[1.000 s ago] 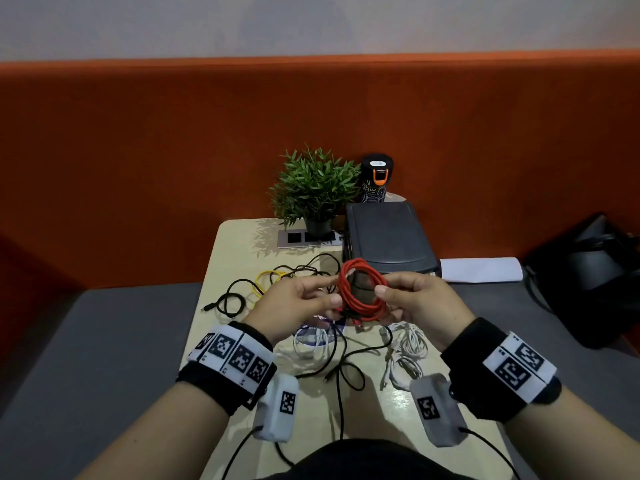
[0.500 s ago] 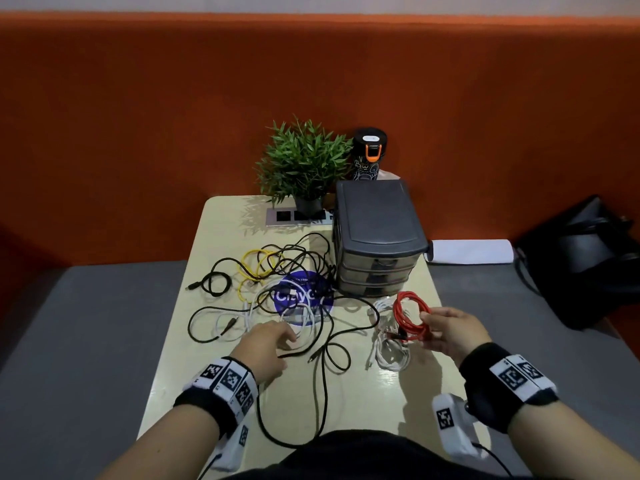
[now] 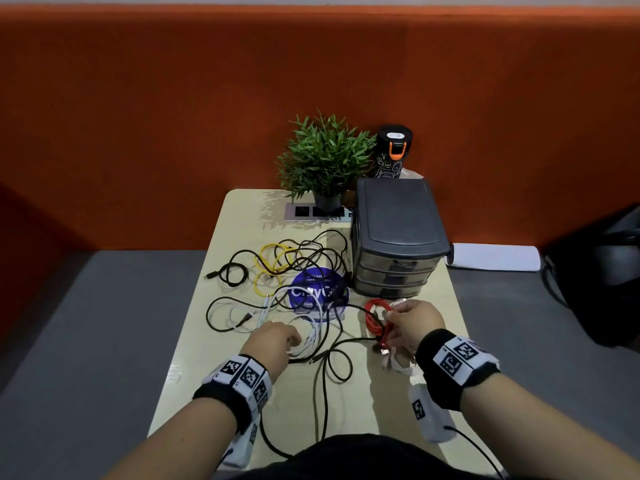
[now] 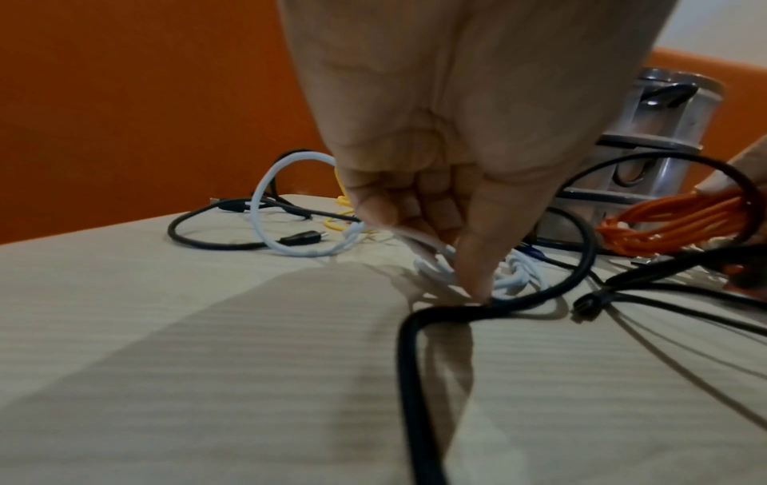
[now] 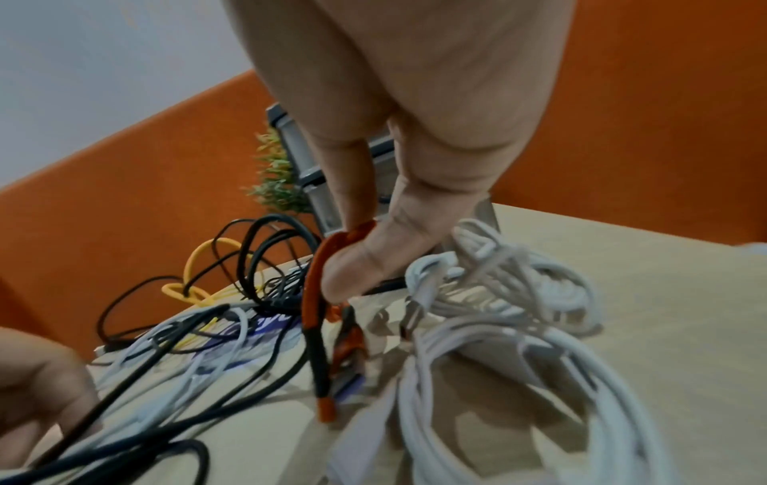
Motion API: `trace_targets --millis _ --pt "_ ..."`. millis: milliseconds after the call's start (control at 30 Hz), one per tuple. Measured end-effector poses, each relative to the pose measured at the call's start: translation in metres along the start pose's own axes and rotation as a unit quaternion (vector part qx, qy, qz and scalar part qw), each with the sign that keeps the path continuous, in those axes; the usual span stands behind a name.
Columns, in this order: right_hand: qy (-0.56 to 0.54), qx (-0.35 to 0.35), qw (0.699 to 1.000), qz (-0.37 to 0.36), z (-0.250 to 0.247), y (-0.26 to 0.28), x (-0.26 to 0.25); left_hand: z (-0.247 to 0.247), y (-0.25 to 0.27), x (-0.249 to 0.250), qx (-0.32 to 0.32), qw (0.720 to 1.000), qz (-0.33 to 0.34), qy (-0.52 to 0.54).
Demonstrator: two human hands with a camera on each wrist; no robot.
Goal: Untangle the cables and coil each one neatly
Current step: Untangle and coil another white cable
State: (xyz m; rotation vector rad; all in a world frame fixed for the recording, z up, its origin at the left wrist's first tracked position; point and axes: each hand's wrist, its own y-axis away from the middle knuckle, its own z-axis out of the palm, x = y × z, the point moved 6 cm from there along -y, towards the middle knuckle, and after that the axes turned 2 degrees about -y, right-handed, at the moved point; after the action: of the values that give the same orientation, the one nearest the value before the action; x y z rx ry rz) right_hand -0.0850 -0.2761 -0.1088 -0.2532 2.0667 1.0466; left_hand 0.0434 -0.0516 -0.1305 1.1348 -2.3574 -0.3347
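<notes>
- Right hand [image 3: 414, 325] grips the coiled red cable [image 3: 375, 320] low over the bench [image 3: 194, 341], beside white cables [image 5: 519, 328]; loosening the grip may spring the coil.
- Left hand [image 3: 273, 342] fingers [image 4: 473, 262] pinch a white cable [image 4: 440, 262] crossed by a black cable [image 4: 552, 292]; pulling risks tightening the tangle.

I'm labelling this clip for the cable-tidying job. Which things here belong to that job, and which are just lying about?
Part of the job:
- red cable coil, held by the right hand
- white cable, pinched by the left hand
- black cables
- yellow cable

Just lying about:
- drawer unit
- potted plant
- bottle
- blue round sticker
</notes>
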Motion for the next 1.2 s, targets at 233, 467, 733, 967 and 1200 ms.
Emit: trace_targets --millis 233,467,733,967,1200 --pt "0.211 -0.009 0.976 -0.047 0.022 -0.024 -0.006 0.001 0.003 -0.005 0.004 1.0 0.016 -0.023" --pt "0.306 0.058 0.947 -0.076 0.015 -0.004 -0.021 -0.013 0.004 -0.005 0.05 0.998 0.019 -0.041" --pt "0.201 -0.056 0.942 -0.264 0.035 0.048 -0.07 -0.071 0.019 0.006 0.143 0.975 0.075 0.153" --pt "0.193 -0.108 0.903 -0.369 0.062 0.086 -0.106 -0.117 0.039 0.035 0.16 0.949 0.162 0.22" --pt "0.099 -0.084 0.913 -0.387 0.042 0.104 -0.136 -0.147 0.063 0.056 0.166 0.925 0.202 0.274"
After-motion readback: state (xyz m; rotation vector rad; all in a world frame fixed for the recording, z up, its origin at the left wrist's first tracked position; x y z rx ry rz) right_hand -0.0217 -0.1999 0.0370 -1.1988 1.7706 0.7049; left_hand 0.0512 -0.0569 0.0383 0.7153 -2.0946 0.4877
